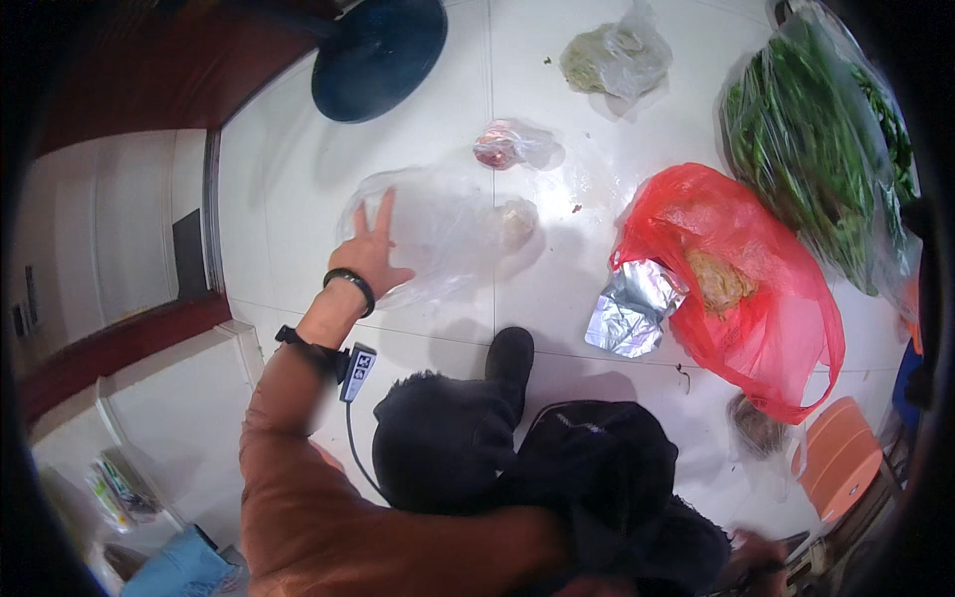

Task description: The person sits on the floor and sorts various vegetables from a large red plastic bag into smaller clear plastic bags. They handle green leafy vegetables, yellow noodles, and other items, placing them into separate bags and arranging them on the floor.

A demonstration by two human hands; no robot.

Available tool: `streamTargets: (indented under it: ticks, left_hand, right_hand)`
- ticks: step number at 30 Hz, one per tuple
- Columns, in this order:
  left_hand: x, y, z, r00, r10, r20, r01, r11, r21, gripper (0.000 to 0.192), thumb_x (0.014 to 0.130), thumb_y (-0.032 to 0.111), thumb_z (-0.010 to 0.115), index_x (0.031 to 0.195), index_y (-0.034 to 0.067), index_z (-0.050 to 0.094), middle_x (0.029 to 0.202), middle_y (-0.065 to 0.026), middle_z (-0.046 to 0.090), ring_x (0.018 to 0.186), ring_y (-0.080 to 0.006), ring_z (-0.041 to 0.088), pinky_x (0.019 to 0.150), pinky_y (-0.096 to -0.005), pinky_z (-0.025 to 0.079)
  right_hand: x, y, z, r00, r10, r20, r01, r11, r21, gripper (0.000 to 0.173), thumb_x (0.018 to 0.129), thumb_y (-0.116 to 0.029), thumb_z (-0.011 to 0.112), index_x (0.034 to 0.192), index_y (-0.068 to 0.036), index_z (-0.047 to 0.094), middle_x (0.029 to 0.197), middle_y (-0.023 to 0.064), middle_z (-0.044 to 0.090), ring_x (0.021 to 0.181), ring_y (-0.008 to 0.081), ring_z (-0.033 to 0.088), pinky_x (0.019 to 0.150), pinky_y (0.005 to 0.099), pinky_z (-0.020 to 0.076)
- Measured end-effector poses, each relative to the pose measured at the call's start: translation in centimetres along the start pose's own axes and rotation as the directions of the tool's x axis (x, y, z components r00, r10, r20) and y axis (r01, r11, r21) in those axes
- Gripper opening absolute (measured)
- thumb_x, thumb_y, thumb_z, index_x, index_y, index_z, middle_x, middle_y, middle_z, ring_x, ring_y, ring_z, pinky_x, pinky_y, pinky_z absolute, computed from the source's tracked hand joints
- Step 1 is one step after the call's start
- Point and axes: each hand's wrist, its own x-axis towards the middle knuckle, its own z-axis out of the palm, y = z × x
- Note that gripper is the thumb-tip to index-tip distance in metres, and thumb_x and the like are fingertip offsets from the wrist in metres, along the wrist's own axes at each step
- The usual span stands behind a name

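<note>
My left hand (372,257) reaches out over a clear plastic bag (440,224) spread on the white tiled floor. Its fingers are apart and grip nothing; whether they touch the film is hard to tell. A pale lump (517,222) shows at the bag's right end. At the bottom right edge, in shadow, my right hand (755,561) is partly visible, and what it holds, if anything, cannot be made out. Right of centre lies an open red plastic bag (776,246) with a yellowish food item (718,282) inside. A silver foil packet (634,310) lies at its mouth.
Leafy greens in a clear bag (802,142) lie at the right. Farther off are a small bag with reddish contents (498,145), a bag of pale green contents (604,63) and a dark round stool seat (377,60). An orange stool (839,459) stands lower right, beside a brownish bagged item (757,427).
</note>
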Motion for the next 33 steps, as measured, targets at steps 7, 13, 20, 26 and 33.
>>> streamTargets:
  ticks: [7,13,20,26,33]
  left_hand:
    - [-3.5,-0.4,-0.5,0.977,0.203,-0.06,-0.207,0.975,-0.084,0.121,0.065,0.029,0.084,0.153,0.027,0.002,0.15,-0.0335,0.023,0.101,-0.0434,0.063,0.087,-0.0453,0.054]
    - [-4.4,-4.8,-0.4,0.985,0.124,-0.121,-0.134,0.988,-0.079,0.11,0.068,0.035,0.081,0.152,0.019,0.013,0.147,-0.0282,0.032,0.105,-0.0409,0.062,0.086,-0.0442,0.054]
    - [-1.6,-4.3,3.4,0.867,0.494,-0.072,-0.496,0.868,-0.023,0.082,0.078,0.058,0.066,0.143,0.013,0.042,0.135,-0.0228,0.052,0.124,-0.0399,0.049,0.109,-0.0456,0.03]
    - [3.0,-4.1,6.0,0.91,0.396,-0.124,-0.396,0.918,0.03,0.044,0.084,0.033,0.067,0.121,0.009,0.064,0.11,-0.0205,0.065,0.113,-0.0375,0.058,0.099,-0.0469,0.042]
    - [-0.8,-6.3,1.4,0.944,0.283,-0.171,-0.288,0.45,-0.845,0.036,0.088,-0.002,0.048,0.123,-0.005,0.056,0.087,-0.011,0.066,0.06,-0.0145,0.062,0.056,-0.0289,0.055]
  right_hand:
    - [-10.2,-14.3,21.1,0.325,-0.731,0.599,0.757,-0.178,-0.628,0.017,0.077,0.009,0.06,0.091,-0.001,0.061,0.084,0.0137,0.066,0.078,0.0236,0.066,0.07,0.0357,0.0509]
    - [-12.6,-14.0,19.3,0.514,-0.834,0.201,0.773,0.349,-0.53,0.028,0.08,0.008,0.062,0.106,-0.001,0.06,0.098,0.0067,0.063,0.091,0.0171,0.063,0.082,0.0288,0.0506]
    - [-27.8,-9.1,13.5,0.323,-0.891,-0.32,0.739,0.448,-0.503,0.027,0.088,-0.002,0.058,0.115,0.002,0.058,0.102,0.0095,0.062,0.094,0.0182,0.059,0.084,0.0307,0.0473]
    - [-31.0,-11.1,20.0,0.44,-0.893,0.095,0.524,0.169,-0.835,0.045,0.093,-0.005,0.055,0.136,-0.004,0.04,0.113,0.0169,0.062,0.1,0.0248,0.062,0.095,0.0392,0.0475]
    - [-24.4,-17.1,28.5,0.412,-0.832,0.372,0.767,0.096,-0.634,0.026,0.086,-0.002,0.064,0.111,0.004,0.06,0.091,0.0109,0.065,0.088,0.0182,0.065,0.079,0.0302,0.0505]
